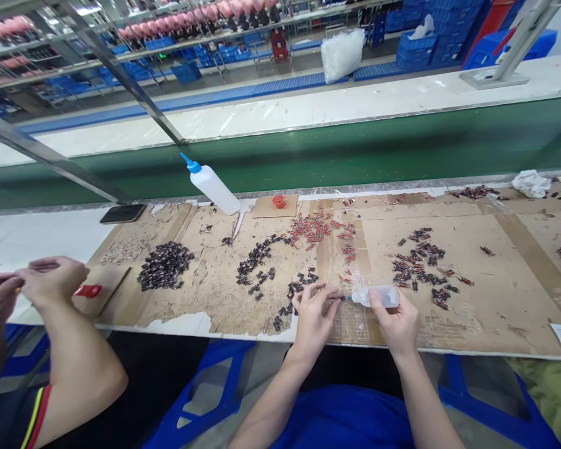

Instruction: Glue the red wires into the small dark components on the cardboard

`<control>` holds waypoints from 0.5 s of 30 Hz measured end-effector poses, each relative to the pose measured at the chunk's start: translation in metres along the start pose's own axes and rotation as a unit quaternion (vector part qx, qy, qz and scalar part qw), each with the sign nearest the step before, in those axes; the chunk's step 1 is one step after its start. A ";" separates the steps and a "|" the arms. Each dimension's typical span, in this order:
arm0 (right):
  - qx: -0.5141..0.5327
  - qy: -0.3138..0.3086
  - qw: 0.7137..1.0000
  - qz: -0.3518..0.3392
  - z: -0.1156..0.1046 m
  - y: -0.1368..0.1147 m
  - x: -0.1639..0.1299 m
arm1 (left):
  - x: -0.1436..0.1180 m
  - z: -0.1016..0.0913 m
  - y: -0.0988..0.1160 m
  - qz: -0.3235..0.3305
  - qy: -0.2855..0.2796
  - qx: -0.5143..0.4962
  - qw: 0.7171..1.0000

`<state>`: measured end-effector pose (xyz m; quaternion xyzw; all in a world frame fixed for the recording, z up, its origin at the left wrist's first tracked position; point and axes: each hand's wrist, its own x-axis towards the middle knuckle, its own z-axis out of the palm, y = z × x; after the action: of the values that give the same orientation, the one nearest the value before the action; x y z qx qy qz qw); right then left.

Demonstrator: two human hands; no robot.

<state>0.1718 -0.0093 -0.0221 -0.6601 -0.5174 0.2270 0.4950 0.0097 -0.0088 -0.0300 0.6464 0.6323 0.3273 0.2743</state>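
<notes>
My left hand (pixel 314 315) pinches a tiny dark part (pixel 335 299) between thumb and fingers near the table's front edge. My right hand (pixel 399 324) grips a small clear squeeze bottle (pixel 378 295) lying sideways, its blue tip touching the dark part. Loose small black parts (pixel 295 289) lie just left of my left hand, and a scatter of dark and red parts (pixel 418 262) lies behind my right hand. Both hands rest over taped brown cardboard (pixel 486 274).
A taller white bottle (pixel 212 184) with a blue nozzle leans at the back. A heap of black parts (pixel 164 265) and red-tipped parts (pixel 315 228) lie on the cardboard. A co-worker's hands (pixel 37 284) work at the left by a red item (pixel 88 290). A green conveyor belt (pixel 355 149) runs behind.
</notes>
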 end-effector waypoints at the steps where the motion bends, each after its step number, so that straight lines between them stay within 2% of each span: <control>1: -0.002 -0.003 1.000 -0.005 0.000 -0.001 0.000 | 0.000 0.000 0.000 0.000 0.001 0.000 1.000; 7: -0.011 -0.013 1.000 -0.010 0.002 0.004 0.000 | -0.001 0.000 0.000 0.004 0.007 0.003 1.000; 15: 0.012 0.006 1.000 0.012 0.001 0.004 -0.001 | 0.001 -0.002 0.003 0.002 0.004 0.011 1.000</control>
<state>0.1729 -0.0098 -0.0265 -0.6614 -0.5038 0.2352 0.5034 0.0102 -0.0082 -0.0269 0.6492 0.6360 0.3229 0.2641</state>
